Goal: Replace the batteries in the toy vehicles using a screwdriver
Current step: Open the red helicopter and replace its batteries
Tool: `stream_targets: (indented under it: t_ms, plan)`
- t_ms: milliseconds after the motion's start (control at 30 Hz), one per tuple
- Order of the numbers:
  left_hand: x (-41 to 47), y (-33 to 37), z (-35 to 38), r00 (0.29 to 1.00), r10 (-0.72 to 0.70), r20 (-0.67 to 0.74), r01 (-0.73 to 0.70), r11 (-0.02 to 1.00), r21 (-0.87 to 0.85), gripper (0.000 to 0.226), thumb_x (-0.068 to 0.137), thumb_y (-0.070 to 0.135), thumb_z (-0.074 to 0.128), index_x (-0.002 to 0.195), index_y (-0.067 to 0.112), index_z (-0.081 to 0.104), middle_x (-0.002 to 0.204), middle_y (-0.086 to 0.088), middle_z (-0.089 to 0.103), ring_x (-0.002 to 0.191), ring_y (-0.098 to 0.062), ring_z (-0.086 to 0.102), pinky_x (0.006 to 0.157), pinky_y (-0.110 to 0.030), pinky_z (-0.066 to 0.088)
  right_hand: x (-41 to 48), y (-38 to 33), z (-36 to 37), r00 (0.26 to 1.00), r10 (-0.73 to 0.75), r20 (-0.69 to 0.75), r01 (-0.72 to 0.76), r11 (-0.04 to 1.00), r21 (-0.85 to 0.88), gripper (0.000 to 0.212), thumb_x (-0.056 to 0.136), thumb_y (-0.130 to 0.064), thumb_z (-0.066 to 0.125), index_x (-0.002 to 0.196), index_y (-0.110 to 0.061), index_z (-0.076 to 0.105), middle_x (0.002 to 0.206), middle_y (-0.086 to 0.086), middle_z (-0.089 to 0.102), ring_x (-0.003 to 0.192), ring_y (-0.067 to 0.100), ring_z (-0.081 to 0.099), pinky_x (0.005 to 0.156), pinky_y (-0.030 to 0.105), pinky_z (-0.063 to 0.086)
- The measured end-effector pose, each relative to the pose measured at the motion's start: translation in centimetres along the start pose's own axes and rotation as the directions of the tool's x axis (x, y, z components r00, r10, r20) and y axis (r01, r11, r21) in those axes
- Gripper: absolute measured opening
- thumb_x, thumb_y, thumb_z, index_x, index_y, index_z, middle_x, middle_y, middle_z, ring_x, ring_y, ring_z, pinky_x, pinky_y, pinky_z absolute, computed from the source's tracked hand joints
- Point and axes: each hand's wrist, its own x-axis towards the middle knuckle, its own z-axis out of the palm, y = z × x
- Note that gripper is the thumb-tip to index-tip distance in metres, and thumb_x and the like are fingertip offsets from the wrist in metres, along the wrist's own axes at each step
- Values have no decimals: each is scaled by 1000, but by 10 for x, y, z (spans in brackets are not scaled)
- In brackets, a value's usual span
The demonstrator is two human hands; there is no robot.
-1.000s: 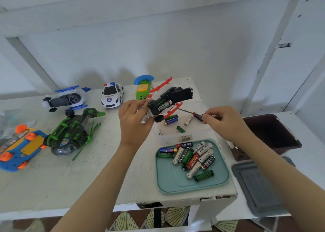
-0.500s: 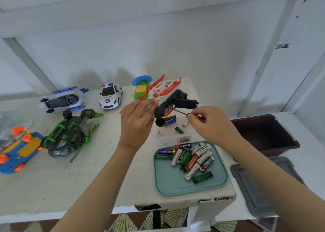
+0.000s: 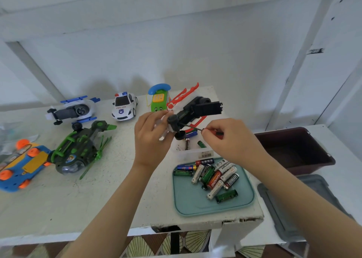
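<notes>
Left hand [image 3: 151, 138] fingers grip the upturned toy vehicle [image 3: 197, 109] raised off the counter [image 3: 78, 199], right hand [image 3: 229, 140] fingers pinch the screwdriver [image 3: 191, 127], tip at its underside; likely battery-cover screw step, next needs steady turning.
</notes>
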Motion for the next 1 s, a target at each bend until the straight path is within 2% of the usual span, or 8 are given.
stream_targets:
  t_ms: [100, 233, 400, 500, 633, 767, 867, 1000]
  plan:
    - [2, 4, -2, 999, -50, -8, 50, 999, -12, 24, 80, 15, 66, 99, 2, 73, 99, -12, 70, 94, -22, 51, 87, -25, 36, -3, -1, 5, 1000, 6, 10, -6, 999, 46, 29, 92, -32, 52, 75, -13, 66, 67, 4, 63, 60, 20, 56, 57, 33, 47]
    - [3, 8, -2, 994, -110, -28, 110, 994, 8, 24, 80, 15, 67, 100, 3, 74, 94, -10, 70, 91, -21, 50, 85, -23, 34, -10, -7, 16, 1000, 19, 11, -19, 998, 57, 24, 96, -31, 48, 79, -17, 60, 60, -5, 55, 48, 6, 44, 48, 16, 35]
    - [7, 11, -4, 990, -139, -36, 140, 990, 17, 25, 77, 10, 70, 101, 2, 73, 91, -11, 69, 87, -22, 50, 85, -21, 31, -25, -18, 34, 997, -1, -76, 5, 999, 53, 20, 100, -28, 43, 87, -16, 52, 63, -4, 52, 56, 13, 50, 54, 31, 43]
    - [7, 14, -5, 986, -164, -13, 164, 986, 3, 26, 79, 13, 68, 102, 1, 72, 91, -11, 69, 88, -21, 49, 86, -19, 31, -33, -27, 38, 994, -4, -113, 9, 999, 50, 20, 101, -27, 40, 86, -16, 49, 59, -6, 47, 51, 10, 44, 48, 23, 34]
    - [3, 11, -7, 978, -210, -5, 210, 978, 9, 31, 80, 20, 67, 102, -1, 73, 88, -12, 68, 89, -19, 47, 86, -17, 30, -41, -28, 38, 991, 24, -133, -20, 999, 30, 22, 100, -28, 39, 85, -15, 47, 57, -7, 43, 49, 9, 42, 45, 22, 30]
    - [-4, 0, -12, 986, -164, 7, 163, 984, 66, 28, 76, 11, 74, 102, 0, 73, 89, -12, 69, 88, -19, 47, 84, -19, 30, -40, -18, 36, 986, 93, -139, -88, 995, 40, 21, 99, -27, 40, 81, -19, 46, 57, -6, 47, 51, 11, 45, 50, 31, 35]
    - [-6, -3, -15, 996, -87, 1, 86, 991, 107, 25, 78, 11, 71, 100, 0, 73, 91, -13, 69, 87, -20, 47, 79, -25, 35, -37, -11, 30, 979, 138, -150, -136, 990, 29, 24, 99, -29, 42, 80, -16, 50, 55, -4, 48, 48, 10, 44, 48, 24, 29]
    - [-6, -4, -15, 1000, 22, -1, -21, 985, 169, 24, 82, 11, 64, 102, 0, 73, 94, -13, 71, 93, -24, 50, 81, -32, 38, -35, -12, 24, 982, 148, -120, -145, 989, 35, 25, 98, -31, 44, 83, -15, 55, 57, -3, 51, 46, 8, 42, 46, 18, 29]
